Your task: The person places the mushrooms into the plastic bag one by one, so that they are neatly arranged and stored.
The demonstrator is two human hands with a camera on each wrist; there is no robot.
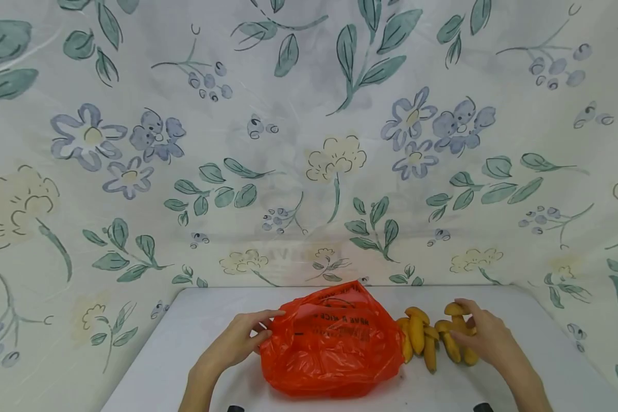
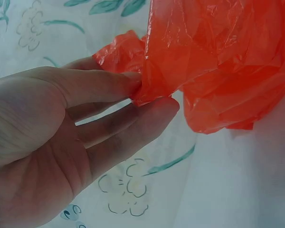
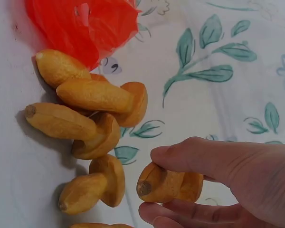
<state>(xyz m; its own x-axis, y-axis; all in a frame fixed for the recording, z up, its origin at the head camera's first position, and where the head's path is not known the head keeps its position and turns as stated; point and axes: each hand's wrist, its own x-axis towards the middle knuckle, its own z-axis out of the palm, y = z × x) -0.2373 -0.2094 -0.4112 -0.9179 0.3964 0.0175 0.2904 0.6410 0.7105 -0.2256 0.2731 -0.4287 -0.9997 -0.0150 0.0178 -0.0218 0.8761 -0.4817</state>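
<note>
A red plastic bag (image 1: 335, 355) with dark printing lies on the white table, its top edge raised to a point. My left hand (image 1: 239, 340) is at the bag's left side; in the left wrist view, thumb and fingers pinch a fold of the red film (image 2: 156, 71). On the right, my right hand (image 1: 489, 337) holds a yellow-brown mushroom (image 3: 166, 185) between thumb and fingers, its cut stem end facing the right wrist camera. Several similar mushrooms (image 1: 417, 335) lie between the bag and that hand, the nearest ones against the bag's right edge. The bag's inside is hidden.
Behind the white table (image 1: 211, 303) hangs a pale cloth (image 1: 298, 217) printed with flowers and leaves; it also runs along both sides. Two small dark objects (image 1: 483, 407) poke in at the bottom edge of the head view.
</note>
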